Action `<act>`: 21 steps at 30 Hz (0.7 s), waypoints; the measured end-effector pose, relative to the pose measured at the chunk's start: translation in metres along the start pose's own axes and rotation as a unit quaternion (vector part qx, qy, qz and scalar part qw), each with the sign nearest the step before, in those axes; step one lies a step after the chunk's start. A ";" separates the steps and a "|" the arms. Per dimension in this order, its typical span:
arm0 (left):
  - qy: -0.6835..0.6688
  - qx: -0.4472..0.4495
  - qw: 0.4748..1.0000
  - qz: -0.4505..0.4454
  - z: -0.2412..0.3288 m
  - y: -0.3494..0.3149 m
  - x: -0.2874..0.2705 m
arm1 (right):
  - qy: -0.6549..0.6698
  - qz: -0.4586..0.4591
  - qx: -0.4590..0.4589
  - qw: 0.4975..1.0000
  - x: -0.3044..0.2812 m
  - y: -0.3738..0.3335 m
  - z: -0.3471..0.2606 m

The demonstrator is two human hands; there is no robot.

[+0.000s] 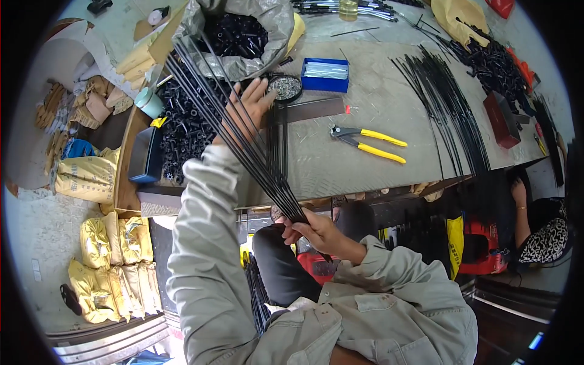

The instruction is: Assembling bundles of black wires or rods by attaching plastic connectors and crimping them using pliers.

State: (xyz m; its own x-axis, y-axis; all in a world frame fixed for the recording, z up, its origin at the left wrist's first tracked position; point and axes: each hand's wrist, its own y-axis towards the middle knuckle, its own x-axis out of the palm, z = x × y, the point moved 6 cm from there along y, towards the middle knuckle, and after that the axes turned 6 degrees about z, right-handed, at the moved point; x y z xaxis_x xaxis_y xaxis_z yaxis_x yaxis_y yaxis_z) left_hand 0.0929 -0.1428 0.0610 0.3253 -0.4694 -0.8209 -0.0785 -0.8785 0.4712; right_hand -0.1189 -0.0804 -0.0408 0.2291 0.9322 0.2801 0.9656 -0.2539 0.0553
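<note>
My R hand [319, 232] closed round thin blk rods [263, 173]; L hand [250, 111] spread wide, free, behind rods, nr rnd dish [300, 92]; pliers [348, 134] on bench [380, 79].

My greyish-khaki jacket [404, 334], with flapped pocket [375, 302] and long, creased sleeves [207, 243]; my black trousers [274, 261]; left hand [248, 111] and right hand [323, 233] bare

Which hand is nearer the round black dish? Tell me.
Left: the left hand is just left of the dish; the right hand is far lower in the picture, gripping rods.
</note>
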 end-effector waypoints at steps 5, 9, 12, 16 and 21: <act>-0.099 -0.006 0.984 -0.148 0.042 -0.068 -0.022 | 0.077 0.077 -0.053 0.993 -0.019 -0.008 0.077; -0.226 -0.010 0.961 -0.159 0.081 -0.094 -0.036 | -0.131 0.006 -0.047 0.990 -0.027 0.007 0.101; -0.285 0.011 0.953 -0.104 0.107 -0.082 -0.031 | -0.255 -0.076 -0.015 0.964 -0.049 0.034 0.110; -0.249 0.024 0.964 -0.095 0.109 -0.075 -0.025 | -0.558 0.078 -0.319 0.762 -0.071 0.022 0.063; -0.249 0.036 0.966 -0.057 0.109 -0.082 -0.026 | -0.511 -0.156 -0.042 0.845 -0.045 -0.004 -0.066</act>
State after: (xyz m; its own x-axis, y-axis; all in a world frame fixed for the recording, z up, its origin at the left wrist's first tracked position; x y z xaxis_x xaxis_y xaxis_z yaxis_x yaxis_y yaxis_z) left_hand -0.0121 -0.0682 0.0084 -0.1571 -0.3369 -0.9283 -0.1407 -0.9228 0.3587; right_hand -0.1415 -0.1383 0.0096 -0.0067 0.6828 -0.7305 0.9964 0.0665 0.0531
